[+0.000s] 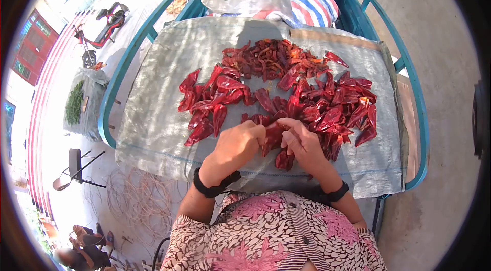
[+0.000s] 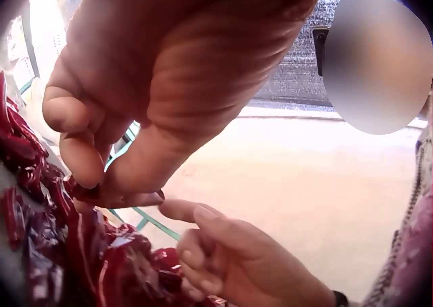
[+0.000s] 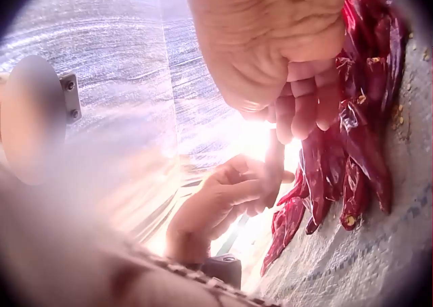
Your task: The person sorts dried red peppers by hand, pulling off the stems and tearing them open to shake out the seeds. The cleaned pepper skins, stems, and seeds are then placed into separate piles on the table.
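Both hands meet over a heap of dried red chili peppers [image 1: 327, 112] spread on a pale woven sheet. My left hand [image 1: 235, 143] pinches a dark red chili pepper [image 1: 273, 134] between thumb and fingers; its thin edge [image 2: 128, 200] shows in the left wrist view. My right hand [image 1: 306, 148] is at the other end of this pepper, fingers curled and index fingertip right at it. In the right wrist view the pepper [image 3: 274, 168] spans from the left hand [image 3: 216, 202] up to the right hand's fingers [image 3: 304, 107]. More peppers lie under both hands.
Another pile of peppers [image 1: 212, 94] lies left, and darker, shrivelled pieces [image 1: 271, 56] lie behind. The woven sheet [image 1: 153, 97] covers a cart bed with teal side rails [image 1: 417, 117]. Sacks [image 1: 245, 0] are at the back. A scooter [image 1: 105, 30] and a chair [image 1: 76, 166] stand left.
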Motion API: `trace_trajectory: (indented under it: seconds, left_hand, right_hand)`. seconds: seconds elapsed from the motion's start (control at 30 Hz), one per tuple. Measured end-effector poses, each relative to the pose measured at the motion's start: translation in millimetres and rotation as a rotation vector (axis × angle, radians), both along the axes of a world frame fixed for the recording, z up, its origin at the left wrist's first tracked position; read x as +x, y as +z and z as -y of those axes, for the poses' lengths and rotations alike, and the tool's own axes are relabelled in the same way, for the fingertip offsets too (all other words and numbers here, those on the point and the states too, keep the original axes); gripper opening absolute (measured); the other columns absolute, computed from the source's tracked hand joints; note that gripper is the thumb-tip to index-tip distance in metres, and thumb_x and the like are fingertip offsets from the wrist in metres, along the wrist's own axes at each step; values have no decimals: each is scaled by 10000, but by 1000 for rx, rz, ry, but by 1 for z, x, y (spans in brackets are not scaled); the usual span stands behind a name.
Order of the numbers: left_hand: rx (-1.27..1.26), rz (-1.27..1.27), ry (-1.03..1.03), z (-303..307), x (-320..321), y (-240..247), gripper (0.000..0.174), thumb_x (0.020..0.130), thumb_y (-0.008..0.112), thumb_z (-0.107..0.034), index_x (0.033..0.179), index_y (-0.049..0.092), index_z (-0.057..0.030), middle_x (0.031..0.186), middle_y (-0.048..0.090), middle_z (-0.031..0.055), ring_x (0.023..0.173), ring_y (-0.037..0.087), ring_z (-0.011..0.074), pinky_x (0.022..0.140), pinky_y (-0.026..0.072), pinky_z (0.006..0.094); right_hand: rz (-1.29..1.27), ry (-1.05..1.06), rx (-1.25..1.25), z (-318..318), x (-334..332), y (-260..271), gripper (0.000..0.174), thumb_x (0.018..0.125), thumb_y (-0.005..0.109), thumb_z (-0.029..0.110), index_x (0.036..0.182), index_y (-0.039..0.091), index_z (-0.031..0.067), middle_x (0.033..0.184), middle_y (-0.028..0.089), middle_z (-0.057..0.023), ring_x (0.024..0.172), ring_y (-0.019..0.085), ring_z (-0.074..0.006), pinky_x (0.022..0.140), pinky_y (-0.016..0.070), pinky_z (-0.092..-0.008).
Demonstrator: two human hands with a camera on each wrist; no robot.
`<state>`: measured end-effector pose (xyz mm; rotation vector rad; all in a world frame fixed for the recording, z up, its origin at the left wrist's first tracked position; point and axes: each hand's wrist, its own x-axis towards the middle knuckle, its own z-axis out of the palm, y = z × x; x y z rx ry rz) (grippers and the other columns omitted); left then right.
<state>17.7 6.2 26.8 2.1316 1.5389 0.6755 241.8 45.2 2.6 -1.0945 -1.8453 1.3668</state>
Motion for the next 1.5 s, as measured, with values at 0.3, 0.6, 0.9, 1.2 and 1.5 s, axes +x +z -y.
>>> trace_trajectory:
  seconds: [0.3, 0.6, 0.9, 1.2, 1.5]
  left_hand:
    - [-80, -92, 332, -35, 3, -17, 343, 992, 555, -240, 1304, 612, -109, 1235, 612, 197, 1042, 655, 387, 872, 534, 465]
    - [93, -29, 392, -33, 2, -30, 410, 1036, 499, -297, 1333, 600, -34, 1397, 561, 203, 1187, 613, 408, 952, 524, 466]
    - [97, 57, -98, 5, 19, 9, 282, 898, 630, -5, 1169, 703, -36, 1279, 653, 113, 1037, 691, 301, 828, 588, 373]
    - [132, -34, 298, -27, -10, -21, 134, 909, 600, -91, 1015, 665, -41, 1245, 637, 173, 934, 691, 396, 789, 577, 467]
    - [-31, -388, 382, -40, -28, -54, 294, 935, 523, -89, 1197, 628, -6, 1491, 510, 182, 931, 714, 401, 776, 591, 497]
  right_hand:
    - [-1, -1, 95, 1, 5, -11, 298, 958, 627, 74, 1256, 639, 61, 890, 681, -84, 795, 677, -163, 738, 545, -312]
    - [-5, -16, 6, -3, 9, -8, 329, 966, 634, 76, 1294, 610, 54, 926, 672, -76, 754, 628, -117, 705, 520, -280]
    - [-64, -46, 110, -8, -2, -7, 402, 990, 657, 146, 1357, 541, 27, 872, 645, -56, 713, 592, -88, 660, 507, -266]
    - [-137, -121, -34, -4, 2, -7, 380, 991, 649, 126, 1343, 549, 20, 877, 648, -49, 690, 582, -73, 628, 502, -249]
    - [-72, -72, -21, -4, 6, -9, 349, 983, 637, 83, 1323, 576, 34, 879, 643, -32, 713, 596, -86, 645, 514, -257]
